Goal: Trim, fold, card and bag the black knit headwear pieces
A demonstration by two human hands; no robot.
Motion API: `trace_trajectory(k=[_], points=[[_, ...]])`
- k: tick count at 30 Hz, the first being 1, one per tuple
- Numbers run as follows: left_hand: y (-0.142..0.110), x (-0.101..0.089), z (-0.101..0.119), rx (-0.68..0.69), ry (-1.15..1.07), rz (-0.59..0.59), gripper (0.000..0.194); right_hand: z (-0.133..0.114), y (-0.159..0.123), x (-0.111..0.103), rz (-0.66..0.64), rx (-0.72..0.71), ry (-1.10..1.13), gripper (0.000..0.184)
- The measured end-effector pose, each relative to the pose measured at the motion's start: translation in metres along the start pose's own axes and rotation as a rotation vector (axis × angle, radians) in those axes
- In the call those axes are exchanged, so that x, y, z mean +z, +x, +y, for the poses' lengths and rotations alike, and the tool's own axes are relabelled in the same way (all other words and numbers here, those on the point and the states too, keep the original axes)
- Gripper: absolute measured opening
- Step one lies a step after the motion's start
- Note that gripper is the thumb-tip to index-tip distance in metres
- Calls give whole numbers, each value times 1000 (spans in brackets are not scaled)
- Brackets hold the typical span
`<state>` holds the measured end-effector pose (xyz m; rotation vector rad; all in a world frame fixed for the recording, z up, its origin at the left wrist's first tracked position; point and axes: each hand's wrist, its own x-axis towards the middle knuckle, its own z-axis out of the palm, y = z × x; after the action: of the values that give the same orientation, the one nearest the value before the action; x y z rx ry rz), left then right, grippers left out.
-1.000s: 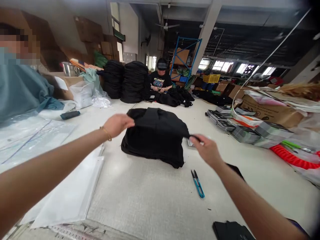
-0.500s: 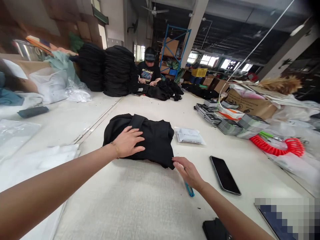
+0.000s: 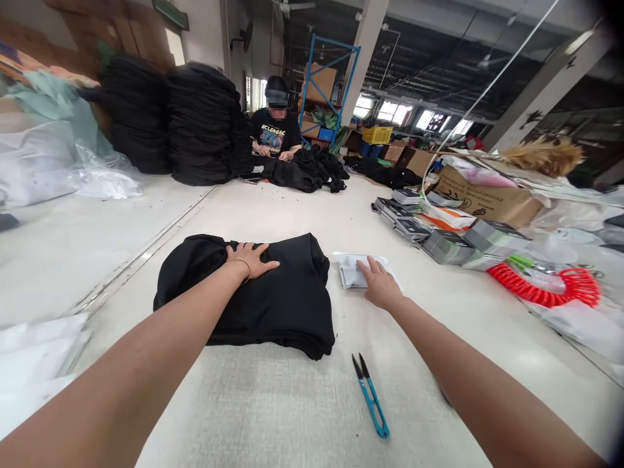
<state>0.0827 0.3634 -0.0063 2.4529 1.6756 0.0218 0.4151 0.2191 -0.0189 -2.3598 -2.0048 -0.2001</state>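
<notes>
A folded black garment (image 3: 283,305) lies on the pale table in front of me. My left hand (image 3: 251,260) rests flat on its upper part, fingers spread, a thin bracelet at the wrist. To the right of the cloth is a flat white packet in clear plastic (image 3: 351,272). My right hand (image 3: 383,283) lies over the packet's right side with its fingers stretched out, not closed around it. Blue-handled thread snips (image 3: 373,400) lie nearer to me, blades apart and pointing away.
Clear plastic bags (image 3: 39,344) lie at the left. Tall stacks of black cloth (image 3: 205,123) stand at the back, beside a seated co-worker (image 3: 277,133). Stacked cards (image 3: 448,246) and a coiled red hose (image 3: 546,286) are at the right.
My right hand has moved from the garment's near right corner out to the white packet. My left hand stays on the garment. The snips now show fully, and my right forearm covers the phone.
</notes>
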Motion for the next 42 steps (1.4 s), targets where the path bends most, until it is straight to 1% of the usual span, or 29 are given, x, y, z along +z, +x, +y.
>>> trace_trajectory(k=[3, 5, 7, 9, 11, 12, 13, 15, 17, 18, 20, 21, 23, 24, 25, 26, 28, 29, 30, 31, 32, 33, 34, 36, 37, 38, 39, 40, 42], points=[[-1, 4, 2, 3, -4, 23, 87, -4, 5, 11, 9, -35, -20, 56], [-4, 5, 3, 9, -13, 57, 86, -5, 3, 9, 36, -43, -22, 47], [-10, 6, 4, 18, -31, 109, 83, -6, -5, -2, 67, -43, -14, 42], [-19, 6, 5, 31, -57, 185, 75, -10, -20, -19, 104, -31, 0, 41], [-30, 5, 5, 50, -91, 259, 63, -22, -49, -41, 181, -39, 39, 42], [-35, 4, 5, 62, -108, 281, 59, -32, -68, -51, 235, -70, 69, 43], [-39, 2, 5, 75, -126, 285, 55, -44, -89, -62, 322, -134, 126, 43], [-46, -5, 7, 101, -161, 246, 49, -72, -138, -79, 482, -348, 224, 46], [-54, -15, 11, 116, -203, 172, 50, -101, -186, -92, 553, -513, 259, 55], [-62, -22, 14, 120, -230, 137, 54, -114, -206, -96, 565, -586, 245, 55], [-90, -34, 20, 140, -298, 79, 61, -137, -240, -98, 604, -684, 207, 44], [-111, -39, 22, 164, -329, 56, 61, -146, -254, -97, 632, -704, 196, 39], [-164, -41, 21, 225, -430, -27, 60, -164, -277, -89, 686, -683, 208, 35], [-195, -39, 18, 251, -496, -98, 59, -173, -288, -83, 697, -652, 232, 34], [-226, -36, 14, 242, -636, -223, 60, -183, -300, -75, 683, -621, 266, 34], [-256, -31, 8, 197, -731, -351, 61, -193, -313, -67, 648, -600, 305, 33], [-310, -20, -3, 109, -851, -585, 61, -214, -339, -52, 550, -592, 386, 33], [-332, -14, -7, 84, -871, -664, 59, -221, -350, -46, 492, -619, 438, 33], [-351, -7, -11, 77, -892, -708, 56, -227, -360, -42, 431, -661, 505, 33], [-366, -1, -13, 77, -929, -720, 54, -229, -366, -40, 373, -687, 590, 34], [-379, 5, -14, 78, -984, -705, 52, -228, -369, -38, 327, -670, 690, 34], [-388, 10, -14, 79, -1050, -678, 50, -224, -369, -38, 291, -596, 797, 33], [-396, 15, -13, 83, -1108, -646, 48, -218, -366, -39, 260, -458, 899, 32], [-404, 17, -10, 109, -1137, -593, 43, -203, -356, -43, 194, -68, 1062, 37], [-405, 15, -9, 148, -1087, -571, 39, -197, -351, -46, 146, 98, 1135, 42], [-405, 10, -6, 207, -989, -541, 35, -192, -347, -49, 80, 204, 1211, 49], [-404, 3, -4, 281, -855, -504, 31, -189, -345, -52, 3, 252, 1288, 53], [-401, -7, -2, 365, -699, -457, 28, -189, -344, -54, -73, 254, 1356, 52], [-392, -28, 4, 515, -400, -306, 21, -195, -350, -58, -181, 217, 1436, 40]])
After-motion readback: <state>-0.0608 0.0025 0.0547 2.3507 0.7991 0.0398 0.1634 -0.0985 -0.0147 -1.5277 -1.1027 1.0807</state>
